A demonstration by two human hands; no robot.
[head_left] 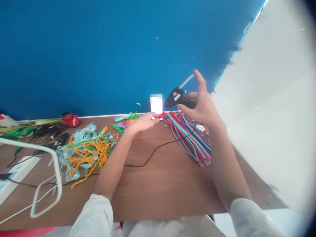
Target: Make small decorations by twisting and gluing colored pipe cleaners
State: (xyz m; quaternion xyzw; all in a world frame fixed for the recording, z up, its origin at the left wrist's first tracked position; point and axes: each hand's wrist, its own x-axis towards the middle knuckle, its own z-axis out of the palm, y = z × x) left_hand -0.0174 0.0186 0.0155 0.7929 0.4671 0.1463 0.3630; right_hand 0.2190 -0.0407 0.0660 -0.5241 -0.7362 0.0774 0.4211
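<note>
My right hand [203,103] grips a black glue gun [175,97] by its handle. Its index finger is stretched up to the end of the pale glue stick [187,81] that juts from the back. The nozzle points down and left, just above my left hand [145,121]. In that hand's fingertips is a small looped red pipe cleaner [161,115]. Behind it, a bright phone-like screen [156,105] leans near the blue wall. A bundle of coloured pipe cleaners [190,138] lies below the glue gun, partly hidden by my right forearm.
Orange fuzzy stems [98,151] and light blue ribbon [85,133] lie heaped at left. A white power strip [18,176], a white bent frame [58,174] and a red roll-like item [71,119] stand further left. A black cord [153,153] crosses the brown table [158,191].
</note>
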